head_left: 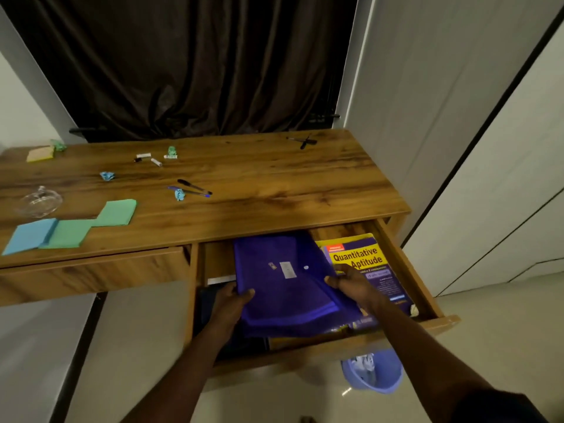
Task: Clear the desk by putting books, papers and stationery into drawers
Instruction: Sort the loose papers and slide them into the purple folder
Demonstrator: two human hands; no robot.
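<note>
Sticky-note pads are lying at the near left of the wooden worktop (259, 178): a flat blue square pad (29, 236) is touching a green pad (68, 233), and a second green pad (117, 212) is sitting at its far right corner. Farther back, a pale yellow pad (40, 154) is resting near the left edge. A clear glass dish (38, 201) is sitting between these. A crumpled blue paper ball (107, 175) is lying to the right of the dish, and small white stubby pieces (152, 158) are lying scattered beyond it. Two slim pens (193, 187) are lying side by side mid-worktop, with another crumpled paper scrap (179, 194) touching them. Below the worktop, the left drawer (91, 273) is sitting closed. The left hand (232, 303) is gripping the near left edge of a smooth purple plastic folder (283, 288), thumb on top. The folder is hanging tilted over the pulled-out right drawer (409, 270), showing a snap button and a white label. The right hand (354, 285) is clamping the folder's right edge. A glossy yellow book (366, 261) is lying in the drawer, partly under the folder. Dark crossed pens (303, 141) are lying at the far right. A round blue bin (375, 374) is standing on the floor below the drawer.
</note>
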